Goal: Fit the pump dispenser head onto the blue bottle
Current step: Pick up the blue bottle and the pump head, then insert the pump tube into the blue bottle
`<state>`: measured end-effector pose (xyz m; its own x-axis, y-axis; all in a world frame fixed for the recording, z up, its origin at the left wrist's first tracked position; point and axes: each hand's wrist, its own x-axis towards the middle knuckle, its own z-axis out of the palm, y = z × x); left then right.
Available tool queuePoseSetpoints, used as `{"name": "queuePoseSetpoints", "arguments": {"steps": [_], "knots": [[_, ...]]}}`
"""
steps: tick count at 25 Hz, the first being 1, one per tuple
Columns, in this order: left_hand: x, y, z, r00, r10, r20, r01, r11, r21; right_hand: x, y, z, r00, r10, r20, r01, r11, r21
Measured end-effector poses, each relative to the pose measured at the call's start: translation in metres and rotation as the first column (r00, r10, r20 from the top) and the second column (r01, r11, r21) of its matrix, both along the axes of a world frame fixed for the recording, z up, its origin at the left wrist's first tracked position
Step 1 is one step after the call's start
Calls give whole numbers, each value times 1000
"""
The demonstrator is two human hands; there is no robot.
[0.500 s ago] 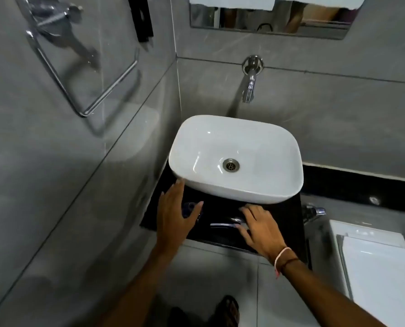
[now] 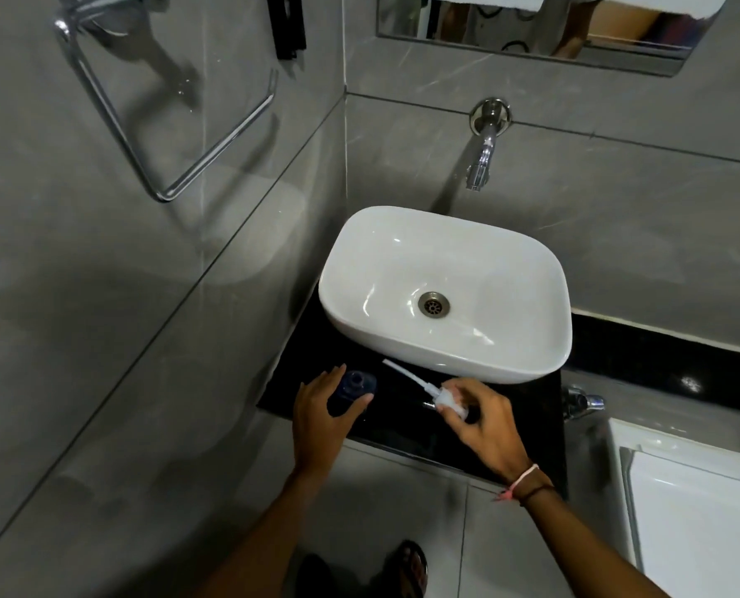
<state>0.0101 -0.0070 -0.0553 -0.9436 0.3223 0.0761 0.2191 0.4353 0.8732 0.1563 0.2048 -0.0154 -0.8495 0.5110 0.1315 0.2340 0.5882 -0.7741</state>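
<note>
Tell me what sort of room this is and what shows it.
A bathroom, most likely: a white countertop basin under a wall tap, a chrome towel ring on grey tiles, and a mirror above.

white basin (image 2: 402, 252), wall tap (image 2: 482, 153), towel ring (image 2: 113, 123)

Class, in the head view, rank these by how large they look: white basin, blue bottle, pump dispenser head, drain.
1. White basin
2. Pump dispenser head, counting its tube
3. Blue bottle, partly hidden by the left hand
4. Drain

The middle two are close.
</note>
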Motion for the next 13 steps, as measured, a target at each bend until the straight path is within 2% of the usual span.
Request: {"name": "queuePoseSetpoints", "arguments": {"steps": [2, 5, 10, 13], "knots": [[2, 2, -1, 1000, 16, -20, -16, 1000, -25, -8, -1, 21, 996, 31, -82, -31, 1000, 4], [3, 4, 0, 997, -18, -69, 12, 997, -82, -20, -3, 42, 984, 148, -96, -140, 987, 84], [-7, 6, 4, 978, -148, -148, 114, 970, -214, -38, -5, 62, 957, 290, 29, -289, 933, 213], [-11, 5, 0, 964, -186, -190, 126, 949, -290, -54, -8, 79, 916, 376, 142, -401, 869, 289]]}}
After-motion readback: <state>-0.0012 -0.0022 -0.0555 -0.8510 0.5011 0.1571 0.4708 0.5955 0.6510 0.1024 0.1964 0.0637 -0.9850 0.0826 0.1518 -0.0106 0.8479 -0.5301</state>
